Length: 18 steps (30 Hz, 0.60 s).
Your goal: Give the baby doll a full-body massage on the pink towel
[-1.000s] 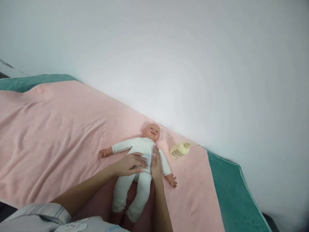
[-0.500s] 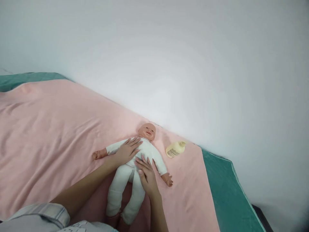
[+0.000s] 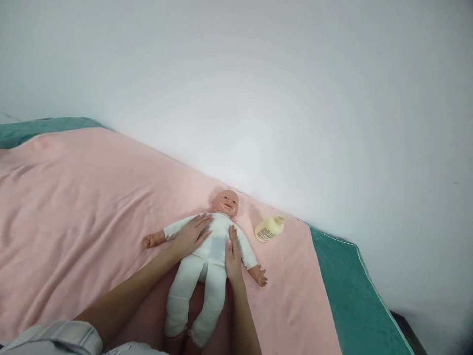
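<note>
A baby doll [image 3: 219,241] with a white cloth body lies on its back, its arms spread out and its head toward the wall. My left hand [image 3: 191,236] rests flat on the left side of its chest, fingers stretched out toward the shoulder. Along the right side of the doll's torso lies my right hand [image 3: 233,256], fingers extended and turned on edge against the cloth. Neither hand is wrapped around anything. To the right of the doll, a pale yellow bottle [image 3: 269,229] with printed text lies apart from both hands.
Beneath the doll is a wrinkled pink sheet [image 3: 92,197]. A green cover [image 3: 347,286] shows at the right and far left edges. A white wall [image 3: 258,98] rises directly behind. Something dark [image 3: 408,330] stands past the bed's right edge.
My right hand has slid from the middle of the doll's belly to the right side of its torso. My left hand stays nearly where it was on the chest.
</note>
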Tool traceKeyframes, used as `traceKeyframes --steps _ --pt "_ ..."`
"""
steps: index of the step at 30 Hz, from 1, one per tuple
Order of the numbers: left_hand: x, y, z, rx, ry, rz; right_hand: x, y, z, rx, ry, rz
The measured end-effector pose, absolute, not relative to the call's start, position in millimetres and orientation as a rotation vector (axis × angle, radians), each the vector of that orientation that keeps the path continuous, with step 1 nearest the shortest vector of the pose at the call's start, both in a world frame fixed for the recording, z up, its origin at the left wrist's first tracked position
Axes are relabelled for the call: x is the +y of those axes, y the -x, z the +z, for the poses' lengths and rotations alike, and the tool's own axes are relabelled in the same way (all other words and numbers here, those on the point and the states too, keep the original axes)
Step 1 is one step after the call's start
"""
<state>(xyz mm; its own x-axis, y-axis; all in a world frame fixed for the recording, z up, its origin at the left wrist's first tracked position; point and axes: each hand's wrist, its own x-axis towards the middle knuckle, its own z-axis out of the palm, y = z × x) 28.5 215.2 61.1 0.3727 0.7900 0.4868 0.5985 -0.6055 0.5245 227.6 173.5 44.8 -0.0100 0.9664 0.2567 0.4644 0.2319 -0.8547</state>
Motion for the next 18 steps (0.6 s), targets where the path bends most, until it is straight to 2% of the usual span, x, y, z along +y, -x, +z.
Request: traceKeyframes --steps 5,9,13,18 --pt "196.3 -29.1 94.8 0.702 -2.484 0.757 162.3 -231.0 42.1 -1.338 1.277 0.818" --pt "190.0 -38.8 102.2 0.541 -2.512 0.635 161.0 -234.5 42.2 -1.260 1.247 0.836" --pt "200.3 -47.9 92.7 0.669 -2.545 0.650 161.0 -234.3 39.3 -1.238 1.202 0.864" --pt "211.8 -55.1 72.4 1.161 -2.541 0.809 153.3 -230.8 43.9 -1.312 1.223 0.790"
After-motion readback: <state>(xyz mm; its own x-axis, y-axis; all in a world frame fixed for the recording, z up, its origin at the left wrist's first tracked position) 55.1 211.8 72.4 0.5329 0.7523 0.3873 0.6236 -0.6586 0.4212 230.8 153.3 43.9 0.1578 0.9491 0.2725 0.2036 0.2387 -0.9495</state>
